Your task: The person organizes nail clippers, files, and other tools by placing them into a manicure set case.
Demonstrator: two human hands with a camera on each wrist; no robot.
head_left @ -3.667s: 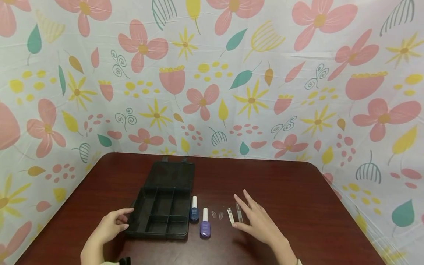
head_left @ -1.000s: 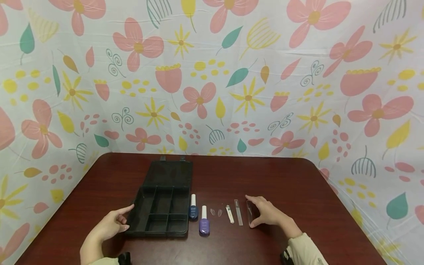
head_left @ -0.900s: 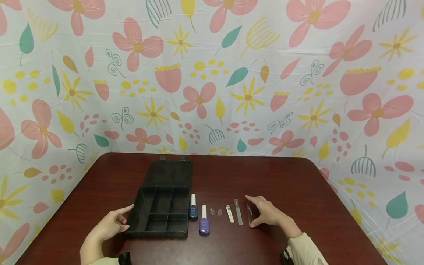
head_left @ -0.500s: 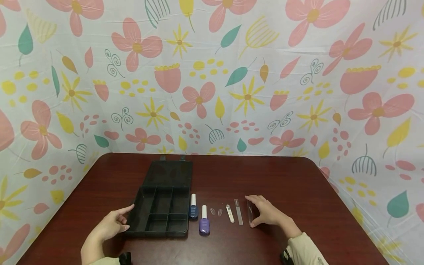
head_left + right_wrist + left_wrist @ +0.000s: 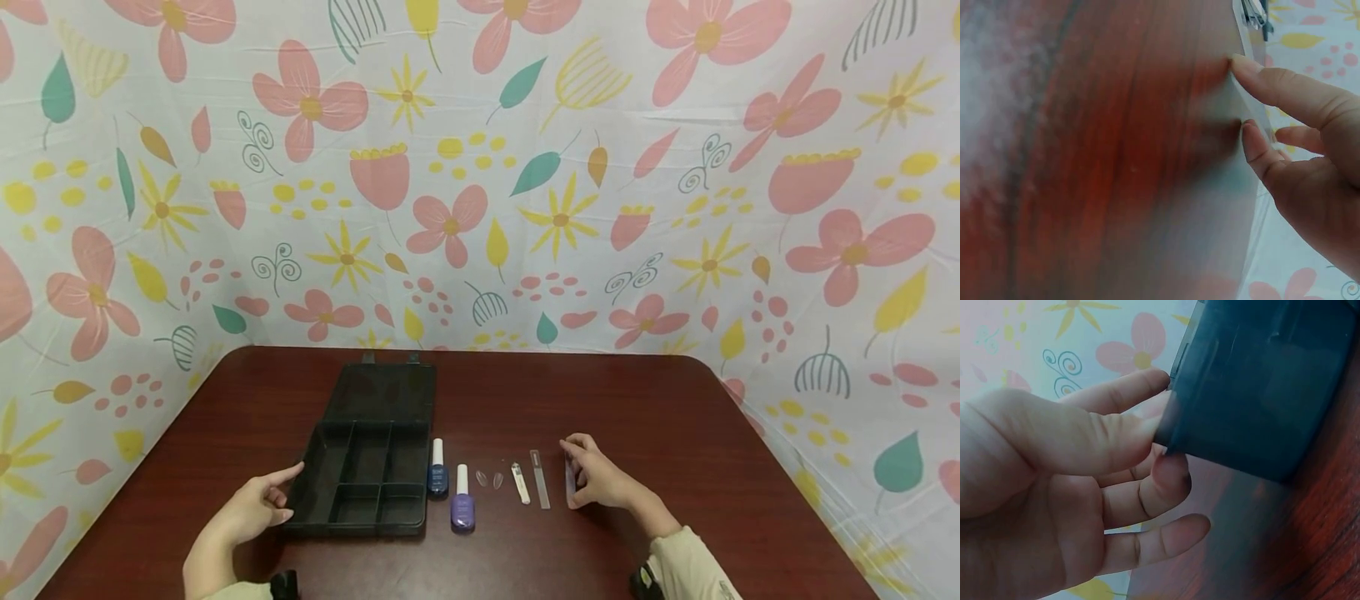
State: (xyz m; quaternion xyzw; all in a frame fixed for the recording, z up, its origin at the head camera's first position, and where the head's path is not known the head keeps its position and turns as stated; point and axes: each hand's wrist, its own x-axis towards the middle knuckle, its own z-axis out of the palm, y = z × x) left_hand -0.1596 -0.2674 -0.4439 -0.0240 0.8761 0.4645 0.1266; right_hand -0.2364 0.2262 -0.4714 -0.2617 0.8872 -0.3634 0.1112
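Observation:
My left hand [image 5: 243, 510] grips the near left corner of a black plastic compartment box [image 5: 367, 462], its lid folded back behind it. In the left wrist view, thumb and fingers pinch the corner of the box [image 5: 1260, 387]. My right hand [image 5: 603, 483] pinches a clear, thin, flat strip [image 5: 571, 482] by its ends, at the right end of a row of things. Left of it lie a nail file [image 5: 540, 481] and nail clippers [image 5: 521, 484]. Two clear false nails [image 5: 482, 479] come further left, beside a purple nail polish bottle [image 5: 462, 510] and a dark blue one [image 5: 438, 479].
All of this lies on a dark reddish-brown table [image 5: 600, 400] with rounded far corners. A flower-printed cloth [image 5: 457, 225] hangs around its back and sides. The box's lid [image 5: 384, 393] lies flat toward the far edge.
The right hand moved from over the clippers to the clear strip; its fingers then drew in and the strip shifted slightly right. The left hand stays at the box.

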